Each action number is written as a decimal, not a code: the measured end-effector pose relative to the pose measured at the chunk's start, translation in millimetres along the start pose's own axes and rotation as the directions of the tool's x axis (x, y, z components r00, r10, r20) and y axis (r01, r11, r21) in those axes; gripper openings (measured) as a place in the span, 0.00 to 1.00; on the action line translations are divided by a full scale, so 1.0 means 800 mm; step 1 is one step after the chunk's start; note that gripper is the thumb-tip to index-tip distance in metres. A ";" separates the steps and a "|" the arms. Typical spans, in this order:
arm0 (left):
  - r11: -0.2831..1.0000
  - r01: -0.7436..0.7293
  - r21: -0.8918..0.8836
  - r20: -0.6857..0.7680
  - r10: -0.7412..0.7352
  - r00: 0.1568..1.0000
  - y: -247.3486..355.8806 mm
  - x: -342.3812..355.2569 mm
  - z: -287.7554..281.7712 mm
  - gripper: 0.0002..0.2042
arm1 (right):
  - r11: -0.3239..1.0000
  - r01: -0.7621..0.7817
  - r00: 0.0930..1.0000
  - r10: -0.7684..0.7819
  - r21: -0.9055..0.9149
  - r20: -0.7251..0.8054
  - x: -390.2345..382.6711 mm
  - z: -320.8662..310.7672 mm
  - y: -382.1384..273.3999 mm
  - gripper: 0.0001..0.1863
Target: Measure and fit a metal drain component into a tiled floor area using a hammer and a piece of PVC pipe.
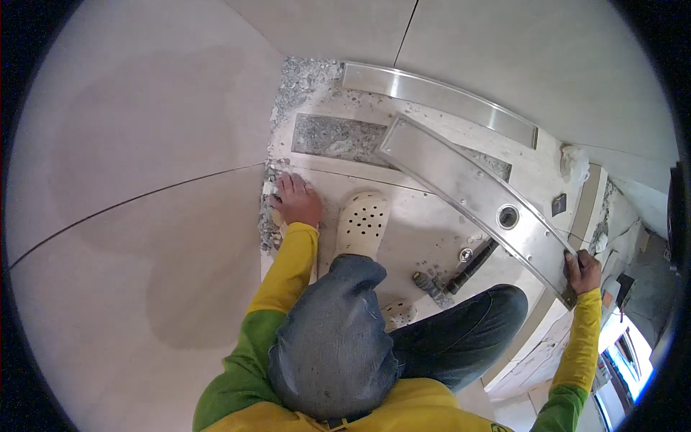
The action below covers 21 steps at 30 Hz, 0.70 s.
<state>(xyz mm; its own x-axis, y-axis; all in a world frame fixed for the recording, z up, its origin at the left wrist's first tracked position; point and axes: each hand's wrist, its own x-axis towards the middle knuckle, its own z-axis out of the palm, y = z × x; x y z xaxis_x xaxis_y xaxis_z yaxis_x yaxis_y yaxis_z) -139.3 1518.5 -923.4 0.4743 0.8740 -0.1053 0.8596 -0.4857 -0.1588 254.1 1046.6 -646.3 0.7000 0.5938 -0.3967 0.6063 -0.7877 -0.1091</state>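
My right hand (584, 272) grips the near right end of a long stainless-steel drain channel (461, 176). The channel slants across a long recess (338, 138) cut in the floor and has a round outlet hole closer to my hand. Its far end lies over the recess, covering part of it. My left hand (299, 200) rests on the floor beside the rubble strip along the left wall, fingers spread and with nothing in them. A hammer (434, 290) with a black handle lies on the floor between my leg and the channel, its handle partly under the channel.
A second long metal strip (446, 101) stands along the far wall. Beside the hammer are a small metal ring (466, 255) and crumbs of debris. At right lie a crumpled plastic bag (574, 164), a small dark square piece (559, 204) and a raised ledge (590, 201). Rubble (306, 83) fills the far left corner.
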 end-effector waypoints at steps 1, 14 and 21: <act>0.975 -0.014 -0.221 -0.031 0.007 1.000 -0.009 0.006 0.001 0.23 | 1.000 0.002 1.000 -0.002 -0.007 -0.003 0.004 0.001 0.001 0.22; 0.861 -0.236 -0.450 -0.242 0.137 0.961 -0.096 0.096 0.038 0.12 | 0.991 0.031 0.995 -0.018 0.134 -0.100 0.027 0.073 -0.083 0.21; 0.958 0.036 -0.285 0.299 0.054 0.953 -0.077 0.074 -0.001 0.13 | 0.992 -0.023 0.990 0.039 0.121 -0.137 -0.003 0.097 -0.059 0.21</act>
<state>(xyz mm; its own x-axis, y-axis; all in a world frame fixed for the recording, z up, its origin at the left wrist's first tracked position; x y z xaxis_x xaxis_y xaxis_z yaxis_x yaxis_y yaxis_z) -164.3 1600.5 -919.2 0.4411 0.8020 -0.4028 0.8944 -0.4298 0.1239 194.1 1069.5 -710.9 0.7685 0.5793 -0.2717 0.5404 -0.8150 -0.2091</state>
